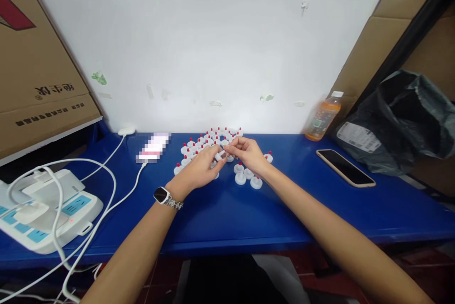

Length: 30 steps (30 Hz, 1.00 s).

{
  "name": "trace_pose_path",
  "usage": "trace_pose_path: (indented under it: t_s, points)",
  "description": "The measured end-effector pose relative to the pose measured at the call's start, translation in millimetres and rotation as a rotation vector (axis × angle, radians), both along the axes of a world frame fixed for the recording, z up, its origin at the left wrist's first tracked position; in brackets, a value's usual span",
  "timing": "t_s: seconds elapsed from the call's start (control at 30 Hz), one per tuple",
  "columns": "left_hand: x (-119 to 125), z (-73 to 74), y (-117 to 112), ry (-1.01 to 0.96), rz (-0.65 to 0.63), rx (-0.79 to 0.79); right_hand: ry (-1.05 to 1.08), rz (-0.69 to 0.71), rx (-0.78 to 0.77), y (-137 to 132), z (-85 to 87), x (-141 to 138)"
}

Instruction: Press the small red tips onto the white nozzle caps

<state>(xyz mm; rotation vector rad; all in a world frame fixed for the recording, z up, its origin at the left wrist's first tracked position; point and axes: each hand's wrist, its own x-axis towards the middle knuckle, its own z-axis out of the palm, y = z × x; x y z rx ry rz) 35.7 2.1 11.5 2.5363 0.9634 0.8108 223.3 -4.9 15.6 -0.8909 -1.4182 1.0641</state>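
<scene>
Fingers of my left hand [202, 165] are closed around a white round cap [220, 155], partly hidden by the fingers. My right hand [249, 153] meets it there, thumb and forefinger pinched together at the cap's edge; what sits between those fingertips is too small to make out. Behind and left of my hands stand several white caps with red tips [191, 143], grouped close together. A smaller cluster of the same caps [256, 182] lies just below my right hand, and another cap [269, 157] is beyond my right wrist. A watch [161, 195] is on my left wrist.
On the blue table [213, 214], a white power strip [81, 214] with looping cables is at left, near a blurred-out white device [153, 148]. At right are a phone [344, 167], an orange drink bottle [324, 117] and a dark plastic bag [391, 119]. Cardboard [42, 58] flanks the white wall.
</scene>
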Motion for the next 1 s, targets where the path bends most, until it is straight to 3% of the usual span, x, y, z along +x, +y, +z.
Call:
trace_pose_path:
  t_s: [0.4, 0.57, 0.8, 1.0]
  points:
    - [2, 3.4, -10, -0.082, -0.08, -0.039, -0.018, 0.088, 0.055, -8, 12.3, 3]
    - [3, 1.2, -7, -0.09, -0.055, -0.067, -0.053, 0.101, 0.064, -7, 10.7, 4]
    - [-16, 11.8, 7, -0.136, 0.135, -0.006, -0.545, -0.076, 0.205, -5, 14.5, 17]
    - [-16, 13.5, 8, -0.131, 0.118, 0.018, -0.862, -0.014, 0.207, -3, 13.4, 22]
